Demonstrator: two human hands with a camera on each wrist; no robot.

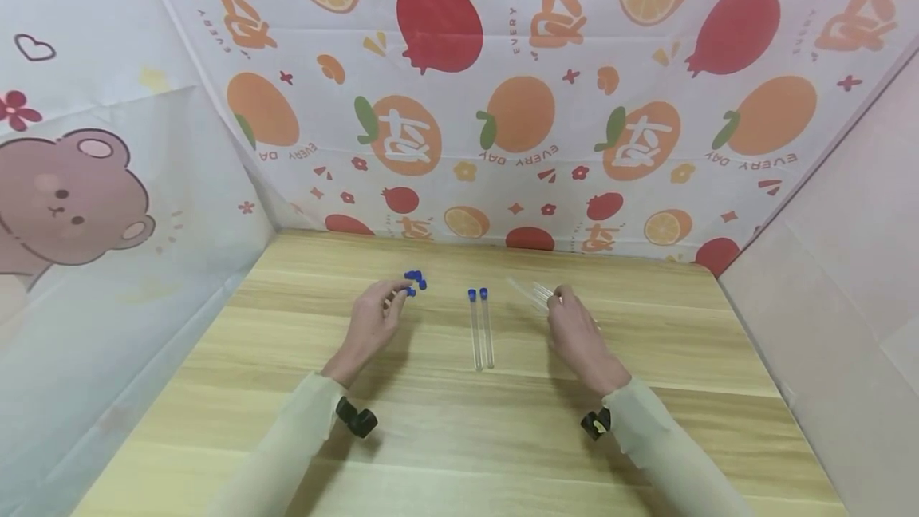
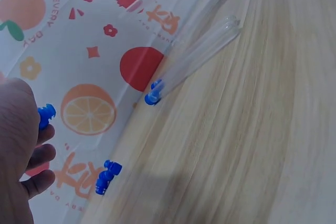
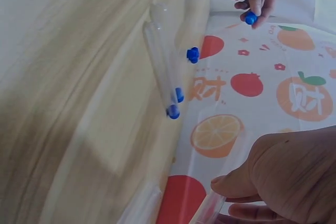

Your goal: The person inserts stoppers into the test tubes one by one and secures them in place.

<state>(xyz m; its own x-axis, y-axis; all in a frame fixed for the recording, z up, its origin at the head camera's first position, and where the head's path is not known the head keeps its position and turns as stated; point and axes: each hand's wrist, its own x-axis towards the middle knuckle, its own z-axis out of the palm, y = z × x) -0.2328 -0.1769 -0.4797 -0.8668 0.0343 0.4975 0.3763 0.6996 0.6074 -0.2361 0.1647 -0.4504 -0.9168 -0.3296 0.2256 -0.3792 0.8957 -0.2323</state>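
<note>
A pale wooden table (image 1: pixel 459 437) sits inside a booth of fruit-printed cloth (image 1: pixel 502 102), with a bear-printed panel on the left; two capped tubes (image 1: pixel 481 329) lie side by side at the middle of the table, blue ends pointing far. The left hand (image 1: pixel 373 317) pinches a blue cap (image 2: pixel 45 115) in its fingertips, just near a small heap of loose blue caps (image 1: pixel 415 278) toward the far left; the right hand (image 1: pixel 574 333) has its fingers curled about an uncapped clear tube (image 3: pixel 210 211) taken from a faint cluster of clear tubes (image 1: pixel 531 292) at the far right. The tubes look light, stiff, smooth and likely brittle, so a hold round the middle of the shaft seems safest; the caps are tiny and light, best pinched by their sides. The clear tubes nearly vanish against the wood, so their number is hard to tell; the gripped tube is cut off at the frame edge.
</note>
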